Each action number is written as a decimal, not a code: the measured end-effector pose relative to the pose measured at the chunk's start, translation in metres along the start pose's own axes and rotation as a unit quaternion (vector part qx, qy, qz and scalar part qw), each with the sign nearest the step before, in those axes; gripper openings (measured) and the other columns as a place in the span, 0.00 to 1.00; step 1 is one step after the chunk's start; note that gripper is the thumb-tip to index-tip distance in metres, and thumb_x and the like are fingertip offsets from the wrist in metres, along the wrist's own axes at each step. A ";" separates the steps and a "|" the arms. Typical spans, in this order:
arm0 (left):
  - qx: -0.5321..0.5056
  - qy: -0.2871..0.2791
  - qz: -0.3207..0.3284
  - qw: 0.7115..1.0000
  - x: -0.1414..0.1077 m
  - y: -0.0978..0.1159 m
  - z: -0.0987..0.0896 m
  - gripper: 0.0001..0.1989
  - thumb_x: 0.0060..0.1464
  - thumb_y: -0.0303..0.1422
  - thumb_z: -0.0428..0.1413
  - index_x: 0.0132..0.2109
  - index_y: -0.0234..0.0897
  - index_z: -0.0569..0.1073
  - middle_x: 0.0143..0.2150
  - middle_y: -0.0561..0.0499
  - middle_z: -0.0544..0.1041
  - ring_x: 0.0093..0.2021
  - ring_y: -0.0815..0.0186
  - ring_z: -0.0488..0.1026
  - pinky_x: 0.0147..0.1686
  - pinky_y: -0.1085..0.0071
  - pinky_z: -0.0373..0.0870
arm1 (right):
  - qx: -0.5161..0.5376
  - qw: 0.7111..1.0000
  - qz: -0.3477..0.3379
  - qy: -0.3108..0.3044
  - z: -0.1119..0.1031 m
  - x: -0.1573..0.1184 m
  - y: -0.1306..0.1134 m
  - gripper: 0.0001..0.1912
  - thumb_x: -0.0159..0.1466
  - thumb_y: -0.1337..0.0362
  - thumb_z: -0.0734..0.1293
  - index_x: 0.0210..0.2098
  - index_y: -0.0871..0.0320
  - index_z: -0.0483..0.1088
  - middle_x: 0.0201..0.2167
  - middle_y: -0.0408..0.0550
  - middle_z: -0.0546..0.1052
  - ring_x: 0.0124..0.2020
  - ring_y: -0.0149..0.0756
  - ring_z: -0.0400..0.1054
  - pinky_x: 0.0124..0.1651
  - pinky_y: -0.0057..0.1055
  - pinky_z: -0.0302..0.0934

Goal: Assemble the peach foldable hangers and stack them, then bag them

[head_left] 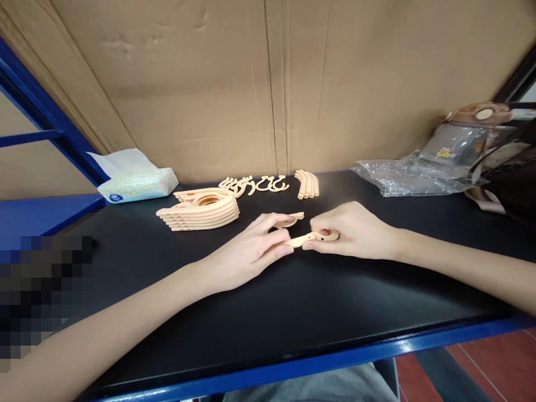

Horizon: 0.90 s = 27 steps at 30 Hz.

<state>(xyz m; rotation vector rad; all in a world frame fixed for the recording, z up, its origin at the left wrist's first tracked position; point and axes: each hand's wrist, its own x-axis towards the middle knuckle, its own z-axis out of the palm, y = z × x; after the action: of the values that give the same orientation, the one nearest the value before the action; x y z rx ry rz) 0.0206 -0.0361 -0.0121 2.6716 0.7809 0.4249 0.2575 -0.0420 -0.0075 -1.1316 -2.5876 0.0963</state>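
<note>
Left forearm (125, 321) runs out of frame, left fingers (280, 253) and right fingers (324, 246) holding a partly hidden cream piece (300, 241)

Black tabletop (268, 312). Left of and beyond the fingers (274, 239): 1 tissue pack (142, 184) and, nearer, 1 stack of beige curved pieces (201, 218). Straight beyond: beige hooks (239, 188), curved bars (307, 183). Beyond, right: crumpled clear plastic (397, 176).

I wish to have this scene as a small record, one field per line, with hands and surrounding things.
Left hand: pinches a slim beige plastic-looking piece
Right hand: grips a curved beige plastic-looking piece meeting it
Left of hands: stack of curved beige plastic-looking parts
Behind hands: small beige plastic-looking hooks; short curved beige bars
Far right: crumpled clear plastic bag
Surface: flat black tabletop
</note>
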 end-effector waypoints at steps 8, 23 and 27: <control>-0.032 0.016 -0.013 0.999 0.001 -0.001 0.000 0.10 0.65 0.37 0.44 0.43 0.40 0.69 0.63 0.50 0.59 0.64 0.62 0.55 0.61 0.62 0.56 | -0.018 0.999 -0.041 -0.007 0.001 0.000 0.004 0.24 0.64 0.51 0.59 0.19 0.58 0.49 0.16 0.35 0.57 0.17 0.24 0.44 0.24 0.27 0.38; -0.055 0.074 -0.128 0.988 0.001 -0.012 -0.008 0.15 0.54 0.41 0.56 0.47 0.43 0.71 0.55 0.50 0.70 0.55 0.58 0.67 0.55 0.60 0.66 | 0.027 0.993 -0.101 -0.053 -0.004 -0.003 0.000 0.05 0.58 0.65 0.61 0.27 0.55 0.58 0.20 0.36 0.61 0.21 0.26 0.52 0.27 0.26 0.45; -0.023 0.099 -0.119 0.988 0.003 -0.012 -0.006 0.18 0.55 0.39 0.56 0.52 0.42 0.68 0.53 0.49 0.72 0.52 0.60 0.70 0.54 0.61 0.65 | 0.044 0.990 -0.125 -0.051 -0.005 -0.004 -0.005 0.05 0.54 0.69 0.62 0.26 0.56 0.58 0.22 0.38 0.62 0.25 0.28 0.53 0.31 0.27 0.48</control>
<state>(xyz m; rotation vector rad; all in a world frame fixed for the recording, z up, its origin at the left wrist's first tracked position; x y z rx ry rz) 0.0150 -0.0236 -0.0109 2.4782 1.1191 0.6424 0.2576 -0.0486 -0.0028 -0.7820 -2.7627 0.2150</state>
